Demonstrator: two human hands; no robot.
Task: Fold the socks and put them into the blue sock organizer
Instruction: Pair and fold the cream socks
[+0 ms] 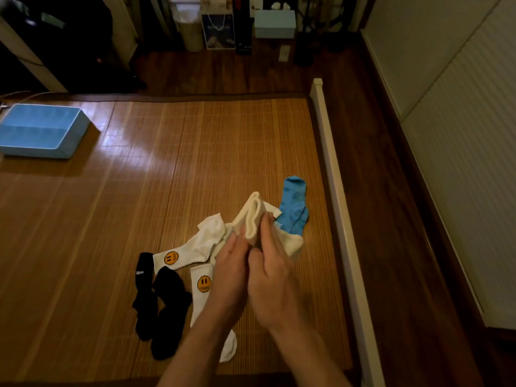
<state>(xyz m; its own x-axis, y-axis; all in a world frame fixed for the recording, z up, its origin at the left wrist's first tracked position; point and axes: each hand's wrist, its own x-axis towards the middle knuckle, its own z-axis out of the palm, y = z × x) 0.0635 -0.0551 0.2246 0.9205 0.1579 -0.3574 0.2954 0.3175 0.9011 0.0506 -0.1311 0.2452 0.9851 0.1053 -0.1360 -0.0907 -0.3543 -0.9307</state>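
Note:
A cream sock bundle (252, 217) is held up over the bamboo mat (181, 152). My left hand (230, 270) grips its lower left side, and my right hand (272, 277) pinches its right side. Beneath them lie two white socks with orange smiley faces (192, 247), a pair of black socks (160, 303) to the left, and a blue sock (294, 208) to the right. Far off at the mat's back left corner sits the blue sock organizer (42, 131).
A white rail (333, 174) runs along the mat's right edge, with dark wooden floor (391, 191) and a pale wall beyond it. Boxes, bags and a light blue box (275, 23) stand along the far wall.

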